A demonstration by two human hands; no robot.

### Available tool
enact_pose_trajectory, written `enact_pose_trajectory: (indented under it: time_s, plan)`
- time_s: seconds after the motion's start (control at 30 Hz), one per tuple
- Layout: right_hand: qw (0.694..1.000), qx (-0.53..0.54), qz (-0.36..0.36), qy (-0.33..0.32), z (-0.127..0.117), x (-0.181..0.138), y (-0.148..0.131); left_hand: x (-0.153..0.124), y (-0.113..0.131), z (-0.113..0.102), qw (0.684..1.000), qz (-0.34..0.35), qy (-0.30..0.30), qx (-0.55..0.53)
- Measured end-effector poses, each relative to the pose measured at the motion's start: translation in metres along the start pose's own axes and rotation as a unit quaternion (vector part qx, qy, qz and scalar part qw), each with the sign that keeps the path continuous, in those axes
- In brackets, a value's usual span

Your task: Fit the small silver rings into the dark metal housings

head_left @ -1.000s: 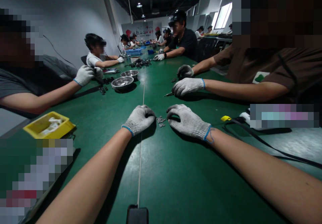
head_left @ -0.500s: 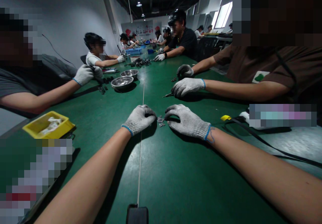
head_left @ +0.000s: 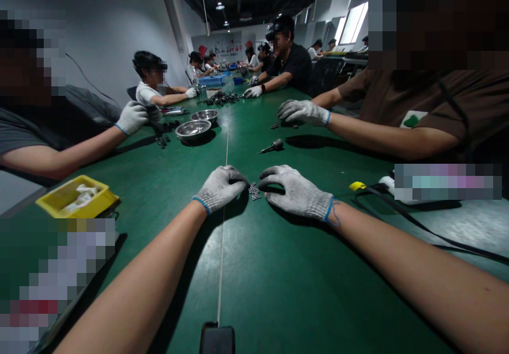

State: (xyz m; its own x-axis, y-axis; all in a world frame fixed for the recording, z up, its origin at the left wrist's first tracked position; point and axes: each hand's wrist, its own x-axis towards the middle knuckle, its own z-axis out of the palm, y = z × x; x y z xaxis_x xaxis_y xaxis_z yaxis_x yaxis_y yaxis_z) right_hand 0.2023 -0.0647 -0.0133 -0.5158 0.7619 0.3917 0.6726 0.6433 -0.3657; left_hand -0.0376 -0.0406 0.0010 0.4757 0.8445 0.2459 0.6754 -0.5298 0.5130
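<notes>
Two curled hands on the bench: left hand, right hand, fingertips at small metal rings; grip can't tell.

Factory assembly floor. One long green table runs down the hall. Gloved people sit along both sides, seat after seat toward the far wall. On the table: steel bowls, a yellow bin, a blue bin, a screwdriver, small metal rings and a heap of dark parts. Bare dark ceiling with lamps. More benches stand by the window.
</notes>
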Motion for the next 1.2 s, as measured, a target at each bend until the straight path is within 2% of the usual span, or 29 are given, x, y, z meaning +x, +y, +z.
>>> enact_pose_trajectory:
  time_s: [0.37, 0.7, 0.9, 1.2]
  plan:
    - [0.999, 0.041, -0.014, -0.002, -0.0014, 0.0008, 0.0006, -0.0009, -0.0001, 0.0002, 0.995, 0.019, -0.021, -0.099]
    - [0.999, 0.043, -0.022, -0.006, -0.0040, 0.0006, -0.0016, -0.0002, 0.0007, -0.0008, 0.997, 0.010, -0.021, -0.068]
    - [1.000, 0.030, -0.003, -0.005, -0.0032, 0.0007, -0.0023, -0.0003, 0.0002, 0.0005, 0.999, -0.003, 0.006, -0.044]
    - [1.000, 0.022, -0.003, -0.003, -0.0023, 0.0004, -0.0006, -0.0004, 0.0020, -0.0010, 0.999, 0.000, -0.001, -0.032]
